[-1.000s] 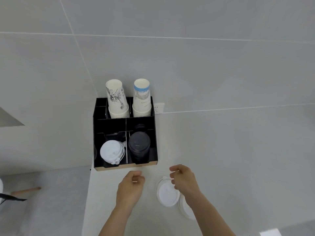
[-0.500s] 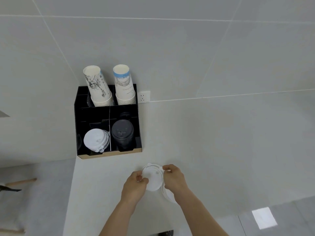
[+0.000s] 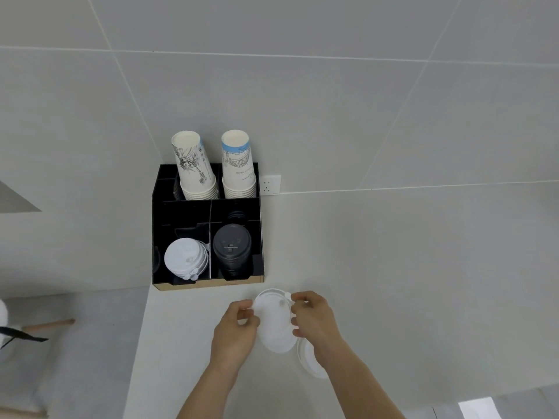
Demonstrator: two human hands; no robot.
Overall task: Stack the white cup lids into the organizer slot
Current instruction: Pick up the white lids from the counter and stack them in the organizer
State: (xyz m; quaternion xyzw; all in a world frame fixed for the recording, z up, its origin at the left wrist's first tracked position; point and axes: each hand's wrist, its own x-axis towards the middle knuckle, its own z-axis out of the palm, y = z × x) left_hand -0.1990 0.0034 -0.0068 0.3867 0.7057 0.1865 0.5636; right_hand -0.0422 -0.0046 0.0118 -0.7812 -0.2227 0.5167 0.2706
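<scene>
Gripping tilted white lid (image 3: 274,322), top forward, both hands.

Single head-worn wide-angle view, looking steeply down at the counter (image 3: 393,267) and tiled wall (image 3: 302,101), near

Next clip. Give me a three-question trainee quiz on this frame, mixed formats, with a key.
1. True or false: the white lid in front of the organizer is held by both the left hand and the right hand.
2. Multiple choice: the stack of white lids already in the organizer sits in which front slot? A) left of the thin divider B) right of the thin divider C) the back row
3. Fill in: the front slot beside the white lids holds a stack of ____ lids.

Key: 1. True. 2. A. 3. Black. Another white lid lies on the counter under the right wrist.
</scene>
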